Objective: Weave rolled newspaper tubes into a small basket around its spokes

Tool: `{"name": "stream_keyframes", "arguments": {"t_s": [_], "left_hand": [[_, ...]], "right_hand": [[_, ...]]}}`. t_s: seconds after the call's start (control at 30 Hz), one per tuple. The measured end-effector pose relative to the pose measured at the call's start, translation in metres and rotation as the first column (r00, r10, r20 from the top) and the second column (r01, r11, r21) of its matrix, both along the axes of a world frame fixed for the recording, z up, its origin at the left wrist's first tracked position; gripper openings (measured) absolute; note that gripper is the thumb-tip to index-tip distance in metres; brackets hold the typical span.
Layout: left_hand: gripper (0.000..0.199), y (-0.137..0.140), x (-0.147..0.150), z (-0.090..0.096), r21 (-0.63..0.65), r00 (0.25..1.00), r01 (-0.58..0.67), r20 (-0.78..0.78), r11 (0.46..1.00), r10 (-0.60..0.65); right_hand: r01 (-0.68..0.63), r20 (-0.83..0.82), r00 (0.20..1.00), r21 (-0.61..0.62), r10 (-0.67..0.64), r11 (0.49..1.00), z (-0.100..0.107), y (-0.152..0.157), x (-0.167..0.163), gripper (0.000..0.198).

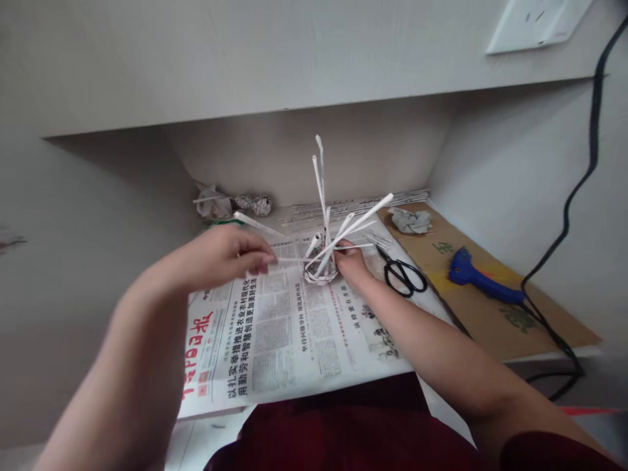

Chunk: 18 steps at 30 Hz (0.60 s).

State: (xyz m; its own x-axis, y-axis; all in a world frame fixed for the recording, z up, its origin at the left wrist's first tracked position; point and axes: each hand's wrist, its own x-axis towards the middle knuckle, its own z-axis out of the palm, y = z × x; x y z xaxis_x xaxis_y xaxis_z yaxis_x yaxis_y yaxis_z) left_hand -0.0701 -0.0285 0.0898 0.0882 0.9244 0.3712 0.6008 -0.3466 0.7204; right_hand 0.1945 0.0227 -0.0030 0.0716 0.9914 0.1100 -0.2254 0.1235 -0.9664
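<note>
Bench (544,358): white surface inside a recess; pale edge visible at the lower right, under the cardboard.
Newspaper (275,340): spread flat across the centre; headlines run sideways, red masthead at the lower left.
Cardboard (483,320): flat brown sheet, right side of the frame, beside the newspaper; yellow band across it.
Cardboard load: crumpled paper (411,221) at the far end; blue tool (490,286), corded, nearer the front.
Scissors (403,276): black-handled, right of centre, lying by the newspaper's right edge.
Paper rods (363,207): laid lengthwise along the rear, above centre.
Rear left corner: wadded paper (214,204) just beside a speckled bundle (258,204).
</note>
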Motion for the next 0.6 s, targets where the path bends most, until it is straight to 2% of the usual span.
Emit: {"name": "stream_keyframes", "arguments": {"t_s": [0.03, 0.07, 0.1, 0.2, 0.27, 0.33, 0.43, 0.5, 0.6], "left_hand": [[0.014, 0.011, 0.008, 0.012, -0.08, 0.994, 0.086, -0.055, 0.993, -0.09], [0.015, 0.023, 0.017, 0.018, -0.189, 0.97, 0.193, -0.112, 0.963, -0.216], [0.017, 0.033, 0.025, 0.019, -0.211, 0.967, 0.221, -0.08, 0.952, -0.242], [0.033, 0.055, 0.047, 0.002, -0.294, 0.907, 0.418, 0.076, 0.86, -0.414], [0.037, 0.06, 0.058, -0.011, -0.304, 0.878, 0.478, 0.149, 0.824, -0.455], [0.039, 0.062, 0.068, -0.02, -0.307, 0.875, 0.484, 0.173, 0.819, -0.452], [0.033, 0.064, 0.078, -0.027, -0.246, 0.883, 0.469, 0.124, 0.848, -0.452], [0.03, 0.065, 0.083, -0.035, -0.155, 0.896, 0.443, 0.097, 0.883, -0.433], [0.025, 0.065, 0.089, -0.054, 0.01, 0.918, 0.362, 0.173, 0.932, -0.358]], "right_hand": [[-0.003, 0.002, 1.0, 0.002, 0.003, 1.0, 0.0, 0.0, -0.001, 0.025], [-0.004, 0.007, 1.0, -0.001, 0.004, 1.0, -0.001, -0.001, -0.001, 0.025], [-0.008, 0.016, 1.0, -0.008, 0.008, 1.0, -0.001, -0.002, -0.002, 0.024], [-0.025, 0.046, 0.999, -0.014, 0.026, 1.0, -0.003, -0.003, -0.003, 0.023], [-0.027, 0.078, 0.997, 0.007, 0.026, 1.0, -0.003, -0.004, -0.003, 0.022], [-0.015, 0.111, 0.994, 0.02, 0.013, 1.0, -0.002, -0.005, -0.002, 0.022], [0.001, 0.162, 0.987, 0.019, -0.004, 1.0, 0.003, -0.007, -0.003, 0.022], [0.0, 0.182, 0.983, 0.03, -0.006, 1.0, 0.005, -0.008, -0.003, 0.022], [-0.023, 0.189, 0.982, 0.054, 0.012, 0.998, 0.005, -0.009, -0.003, 0.022]]}}
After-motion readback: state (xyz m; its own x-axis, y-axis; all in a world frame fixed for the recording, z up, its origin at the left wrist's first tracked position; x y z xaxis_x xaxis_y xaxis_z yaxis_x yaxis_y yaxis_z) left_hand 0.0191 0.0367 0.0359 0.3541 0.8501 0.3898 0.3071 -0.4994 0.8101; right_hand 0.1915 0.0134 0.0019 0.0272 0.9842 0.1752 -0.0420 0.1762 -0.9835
